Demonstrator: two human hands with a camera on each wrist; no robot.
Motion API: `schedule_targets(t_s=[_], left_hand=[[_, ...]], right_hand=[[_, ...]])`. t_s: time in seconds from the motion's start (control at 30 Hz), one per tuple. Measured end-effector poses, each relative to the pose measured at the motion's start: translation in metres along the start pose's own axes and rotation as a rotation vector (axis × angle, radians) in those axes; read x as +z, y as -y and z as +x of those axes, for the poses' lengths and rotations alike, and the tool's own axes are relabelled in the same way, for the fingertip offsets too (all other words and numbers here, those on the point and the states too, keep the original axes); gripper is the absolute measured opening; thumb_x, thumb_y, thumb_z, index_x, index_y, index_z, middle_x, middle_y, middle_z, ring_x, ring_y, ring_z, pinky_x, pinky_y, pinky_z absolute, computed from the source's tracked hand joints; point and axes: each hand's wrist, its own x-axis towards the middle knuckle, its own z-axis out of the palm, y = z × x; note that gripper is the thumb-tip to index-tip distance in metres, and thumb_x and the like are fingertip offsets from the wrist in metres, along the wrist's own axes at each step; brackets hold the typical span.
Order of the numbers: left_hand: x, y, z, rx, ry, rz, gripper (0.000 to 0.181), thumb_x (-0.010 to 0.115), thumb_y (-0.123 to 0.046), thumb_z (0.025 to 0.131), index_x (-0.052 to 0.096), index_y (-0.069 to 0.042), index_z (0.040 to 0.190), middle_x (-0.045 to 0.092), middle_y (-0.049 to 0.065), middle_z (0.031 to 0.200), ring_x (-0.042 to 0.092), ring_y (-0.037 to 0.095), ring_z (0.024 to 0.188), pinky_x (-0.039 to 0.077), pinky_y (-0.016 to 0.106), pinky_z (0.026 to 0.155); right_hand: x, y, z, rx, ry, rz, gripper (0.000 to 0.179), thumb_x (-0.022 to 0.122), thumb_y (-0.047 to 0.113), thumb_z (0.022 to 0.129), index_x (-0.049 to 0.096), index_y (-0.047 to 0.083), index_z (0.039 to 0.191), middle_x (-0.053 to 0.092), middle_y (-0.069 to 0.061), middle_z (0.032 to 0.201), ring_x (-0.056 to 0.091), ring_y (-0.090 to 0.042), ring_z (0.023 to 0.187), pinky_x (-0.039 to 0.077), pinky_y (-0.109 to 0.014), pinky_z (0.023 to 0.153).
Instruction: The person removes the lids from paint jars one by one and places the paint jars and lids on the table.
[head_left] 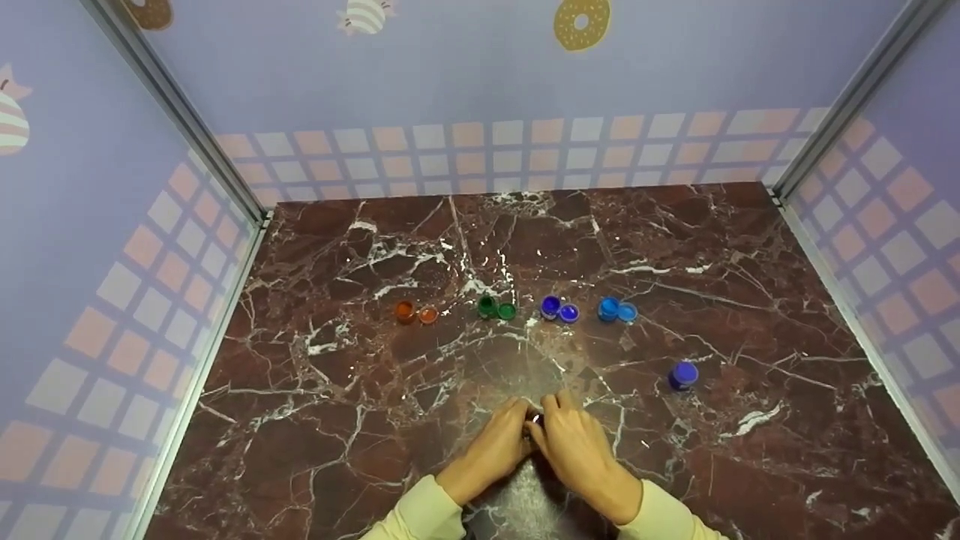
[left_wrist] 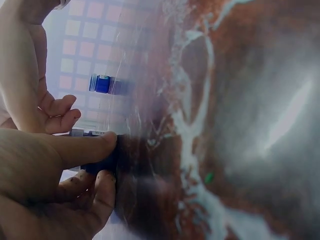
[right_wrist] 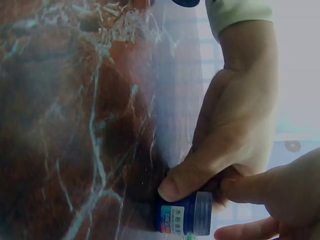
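Note:
Low at the table's near middle, my left hand (head_left: 491,442) holds a small dark blue paint jar (right_wrist: 175,217) upright, thumb and fingers around its body. The jar carries a white printed label, and its pale see-through lid (right_wrist: 202,214) is on. My right hand (head_left: 581,450) hovers over the lid with bent, spread fingers; a gap shows between them and the lid in the right wrist view. From the head view the hands mostly hide this jar. Another jar, purple-blue and lidded (head_left: 683,376), stands to the right of my right hand.
Farther back, a row of uncapped paint jars stands with lids beside them: orange (head_left: 405,312), green (head_left: 487,306), violet-blue (head_left: 551,306) and light blue (head_left: 608,308). The marble-patterned table (head_left: 337,420) is bordered by patterned panels (head_left: 495,75) at the back and both sides.

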Motion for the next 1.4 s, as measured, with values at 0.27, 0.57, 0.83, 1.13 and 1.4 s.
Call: schedule_targets(t_s=[0.27, 0.57, 0.83, 1.13, 1.4], left_hand=[[0.001, 0.004, 0.000, 0.000, -0.026, -0.002, 0.027, 0.078, 0.003, 0.074, 0.062, -0.005, 0.095, 0.062, 0.004, 0.089, 0.061, 0.018, 0.082, 0.053, 0.035, 0.075], [0.000, 0.007, 0.001, 0.013, -0.043, -0.032, 0.026, 0.073, 0.009, 0.070, 0.058, -0.006, 0.086, 0.052, -0.003, 0.078, 0.051, 0.012, 0.072, 0.048, 0.028, 0.066], [-0.001, 0.008, 0.002, 0.027, -0.050, -0.046, 0.033, 0.087, -0.002, 0.070, 0.060, -0.005, 0.089, 0.060, 0.002, 0.084, 0.058, 0.015, 0.076, 0.052, 0.031, 0.070], [-0.004, 0.007, 0.006, -0.052, 0.018, -0.103, 0.035, 0.091, -0.012, 0.075, 0.058, -0.007, 0.087, 0.062, 0.001, 0.084, 0.057, 0.009, 0.073, 0.051, 0.025, 0.066], [-0.005, 0.005, 0.008, -0.037, 0.039, -0.098, 0.031, 0.088, -0.011, 0.080, 0.063, -0.005, 0.097, 0.065, 0.005, 0.091, 0.064, 0.015, 0.080, 0.054, 0.028, 0.072]], right_hand=[[0.006, 0.003, -0.004, -0.051, -0.032, -0.014, 0.030, 0.085, 0.013, 0.081, 0.057, 0.002, 0.081, 0.051, -0.007, 0.077, 0.059, -0.029, 0.061, 0.052, -0.042, 0.049], [0.005, -0.005, -0.005, -0.260, -0.015, -0.008, 0.020, 0.081, 0.004, 0.080, 0.063, 0.002, 0.088, 0.050, -0.005, 0.082, 0.056, -0.022, 0.070, 0.052, -0.036, 0.058], [-0.002, -0.021, 0.005, -0.479, 0.109, 0.014, 0.021, 0.078, -0.002, 0.078, 0.070, 0.005, 0.097, 0.064, -0.004, 0.099, 0.057, -0.020, 0.085, 0.054, -0.030, 0.074], [-0.003, -0.037, 0.011, -0.651, 0.115, 0.176, 0.033, 0.077, -0.011, 0.071, 0.075, 0.008, 0.098, 0.067, 0.001, 0.101, 0.058, -0.017, 0.094, 0.051, -0.028, 0.087], [-0.003, -0.048, 0.009, -0.578, 0.096, 0.348, 0.030, 0.077, -0.004, 0.077, 0.076, 0.008, 0.104, 0.069, -0.005, 0.117, 0.061, -0.021, 0.108, 0.052, -0.035, 0.096]])
